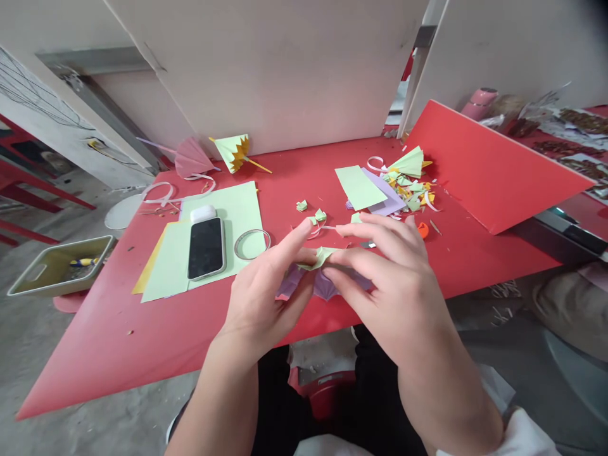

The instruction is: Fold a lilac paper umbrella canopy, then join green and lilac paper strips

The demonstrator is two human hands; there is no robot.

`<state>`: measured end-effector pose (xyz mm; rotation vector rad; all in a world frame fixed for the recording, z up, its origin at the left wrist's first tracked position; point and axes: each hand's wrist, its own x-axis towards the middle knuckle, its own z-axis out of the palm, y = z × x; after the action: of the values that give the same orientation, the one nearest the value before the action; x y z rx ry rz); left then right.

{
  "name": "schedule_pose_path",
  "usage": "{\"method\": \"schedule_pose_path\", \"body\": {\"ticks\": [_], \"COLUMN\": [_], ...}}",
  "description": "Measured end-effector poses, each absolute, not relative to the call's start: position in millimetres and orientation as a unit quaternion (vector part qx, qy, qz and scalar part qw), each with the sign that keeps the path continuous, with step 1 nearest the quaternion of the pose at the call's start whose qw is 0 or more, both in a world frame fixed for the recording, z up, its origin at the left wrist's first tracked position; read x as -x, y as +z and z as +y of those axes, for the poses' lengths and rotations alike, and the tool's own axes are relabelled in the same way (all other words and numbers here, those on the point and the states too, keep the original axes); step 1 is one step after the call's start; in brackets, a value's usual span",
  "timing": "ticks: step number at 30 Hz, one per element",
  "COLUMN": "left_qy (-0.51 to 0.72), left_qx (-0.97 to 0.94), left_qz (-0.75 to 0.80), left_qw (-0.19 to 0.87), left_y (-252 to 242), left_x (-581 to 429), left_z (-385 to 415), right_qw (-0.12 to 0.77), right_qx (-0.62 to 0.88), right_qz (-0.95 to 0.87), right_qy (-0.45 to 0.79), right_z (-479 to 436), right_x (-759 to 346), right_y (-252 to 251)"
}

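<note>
The left hand and right hand pinched a small green paper above the red table; they partly hid a pleated purple paper; whether the papers touched was unclear.

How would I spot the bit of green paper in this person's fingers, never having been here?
Start at the red table and look toward its near edge, where the left hand and right hand nearly meet. Between them is the green paper, with purple pleated paper showing just below. Unlike the green scraps lying farther back, it is held.
</note>
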<state>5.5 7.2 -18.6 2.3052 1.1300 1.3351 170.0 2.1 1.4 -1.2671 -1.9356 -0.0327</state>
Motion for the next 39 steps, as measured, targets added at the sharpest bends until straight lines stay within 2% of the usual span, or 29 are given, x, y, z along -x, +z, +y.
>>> {"method": "schedule_pose_path", "body": {"ticks": [9,16,25,39], "left_qy": [0.482,0.497,0.484,0.504], "left_qx": [-0.796,-0.804,-0.820,-0.805], "left_qz": [0.353,0.312,0.289,0.313], "left_qw": [0.095,0.097,0.099,0.029], "left_y": [-24.2,-26.2,-26.5,-23.5], "left_x": [-2.7,-5.5,-5.3,-8.8], "left_z": [11.6,14.7,13.5,11.0], "right_qw": [0.376,0.384,0.373,0.374], "right_qx": [0.470,0.511,0.535,0.529], "right_qz": [-0.792,-0.769,-0.757,-0.760], "right_qy": [0.100,-0.008,-0.042,-0.058], "right_z": [1.0,-6.5,-9.1,-13.0], "right_x": [-180.7,-175.0,-173.8,-169.1], "right_y": [7.2,5.6,9.5,9.9]}}
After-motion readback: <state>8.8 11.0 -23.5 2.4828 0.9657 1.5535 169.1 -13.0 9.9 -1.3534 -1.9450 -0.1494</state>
